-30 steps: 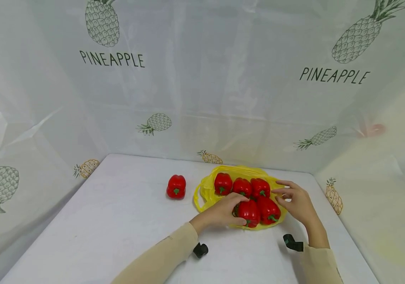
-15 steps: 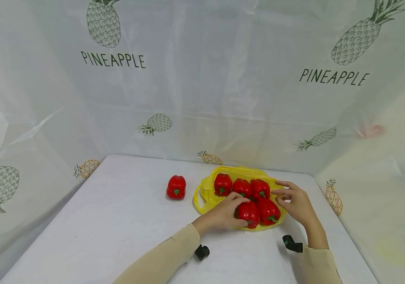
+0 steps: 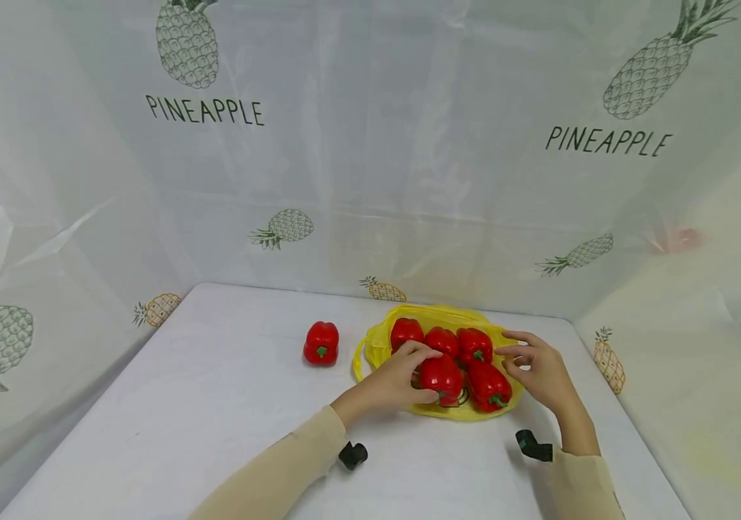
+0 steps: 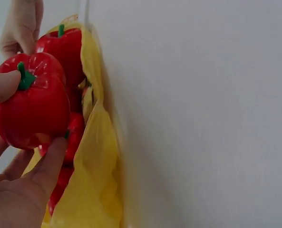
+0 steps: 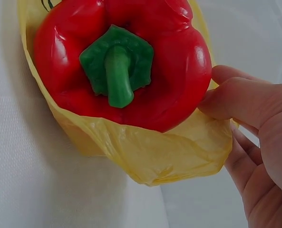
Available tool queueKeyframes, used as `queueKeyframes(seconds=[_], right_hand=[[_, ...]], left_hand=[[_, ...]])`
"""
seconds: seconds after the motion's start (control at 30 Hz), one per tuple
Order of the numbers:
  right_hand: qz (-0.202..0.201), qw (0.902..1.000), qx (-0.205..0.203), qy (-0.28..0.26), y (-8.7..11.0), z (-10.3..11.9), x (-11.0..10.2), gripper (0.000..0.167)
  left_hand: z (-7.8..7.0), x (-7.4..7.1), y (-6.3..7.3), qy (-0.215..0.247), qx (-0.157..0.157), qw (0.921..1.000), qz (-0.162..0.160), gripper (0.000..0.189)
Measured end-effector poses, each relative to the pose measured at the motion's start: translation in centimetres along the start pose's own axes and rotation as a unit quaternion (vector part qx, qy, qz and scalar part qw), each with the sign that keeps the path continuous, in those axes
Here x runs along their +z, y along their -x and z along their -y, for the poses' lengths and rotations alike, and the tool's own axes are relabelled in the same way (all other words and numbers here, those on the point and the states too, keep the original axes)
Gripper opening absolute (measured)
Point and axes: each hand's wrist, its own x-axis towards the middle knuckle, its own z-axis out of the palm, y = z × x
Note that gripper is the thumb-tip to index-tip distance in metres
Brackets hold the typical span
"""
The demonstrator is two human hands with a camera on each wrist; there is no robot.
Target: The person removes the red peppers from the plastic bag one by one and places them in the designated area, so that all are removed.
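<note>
My left hand (image 3: pixel 386 381) grips a red bell pepper (image 3: pixel 440 377) over the yellow plastic bag (image 3: pixel 377 348). In the left wrist view the thumb presses beside the held pepper's green stem, and fingers support its other side. My right hand (image 3: pixel 542 370) pinches the bag's right edge between thumb and fingers. Seen from the right wrist, another bell pepper (image 5: pixel 174 61) sits inside the bag opening, with the right thumb right at its side. Several more bell peppers, among them one at the back (image 3: pixel 474 344), lie in the bag.
One bell pepper (image 3: pixel 321 344) stands alone on the white table (image 3: pixel 214 404), left of the bag. A pineapple-print sheet (image 3: pixel 370 166) hangs behind the table and along its sides. Black wrist-mounted pieces, such as the right one (image 3: pixel 533 445), stick out near both sleeves.
My left hand has moved left and slightly back with its bell pepper, away from the front right pepper. A printed mark on the bag now shows between them. The right hand stays put.
</note>
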Motion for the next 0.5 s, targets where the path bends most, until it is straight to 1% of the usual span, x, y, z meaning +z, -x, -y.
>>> queueKeyframes(seconds=[0.1, 0.23, 0.33, 0.5], right_hand=[[0.001, 1.0000, -0.007, 0.003, 0.0, 0.1, 0.1, 0.026], [0.001, 0.9999, -0.009, 0.006, -0.1, 0.2, -0.1, 0.025], [0.005, 1.0000, -0.001, 0.006, -0.2, 0.3, -0.3, 0.025], [0.014, 0.9998, 0.016, 0.005, -0.1, 0.4, -0.3, 0.025]], left_hand=[[0.5, -1.1, 0.9, 0.007, -0.006, 1.0000, -0.002, 0.067], [1.2, -2.8, 2.3, 0.029, -0.013, 0.9995, -0.005, 0.069], [1.6, -4.2, 3.3, 0.044, -0.020, 0.9988, -0.012, 0.069], [2.3, -6.5, 4.8, 0.045, -0.029, 0.9983, -0.025, 0.069]])
